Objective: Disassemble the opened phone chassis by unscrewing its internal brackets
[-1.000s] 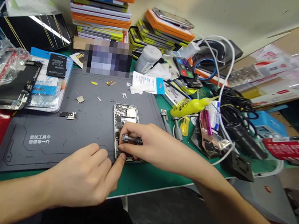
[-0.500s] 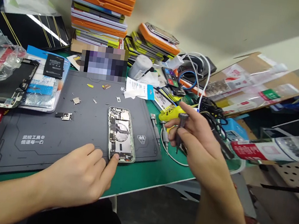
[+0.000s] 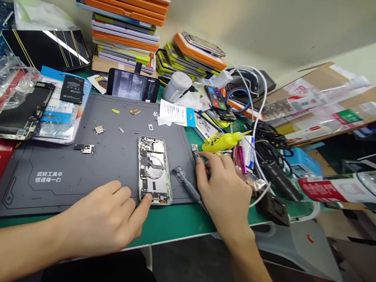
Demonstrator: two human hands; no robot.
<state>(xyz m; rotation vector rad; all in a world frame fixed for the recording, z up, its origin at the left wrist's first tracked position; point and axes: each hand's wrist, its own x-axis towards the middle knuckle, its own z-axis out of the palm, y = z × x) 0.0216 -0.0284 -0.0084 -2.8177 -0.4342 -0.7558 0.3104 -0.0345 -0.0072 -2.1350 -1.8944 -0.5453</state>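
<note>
your left hand (image 3: 107, 216) is loosely curled with the forefinger out, its tip touching the bottom end of the opened, silver-rimmed phone body (image 3: 155, 171) — whether anything sits in that palm, you cannot tell from here. the phone body lies open side up on the dark grey printed work mat (image 3: 108, 167), near its right front edge, circuitry showing. your right hand (image 3: 224, 192) is palm down past the mat's right edge, fingers bent, with the forefinger by the small grey metal-ended tool (image 3: 194, 149); whether it grips that is hidden. the slim dark grey rod-shaped tool (image 3: 190, 190) slants between the phone body and your right hand. beyond your right fingers lies the bright yellow squeeze bottle (image 3: 222, 142). on the mat, left of the phone body, are the black and silver component (image 3: 85, 148) and the small silver metal bracket (image 3: 99, 129); the black flat battery (image 3: 72, 89) rests farther back — on the blue-and-white package (image 3: 56, 116).
</note>
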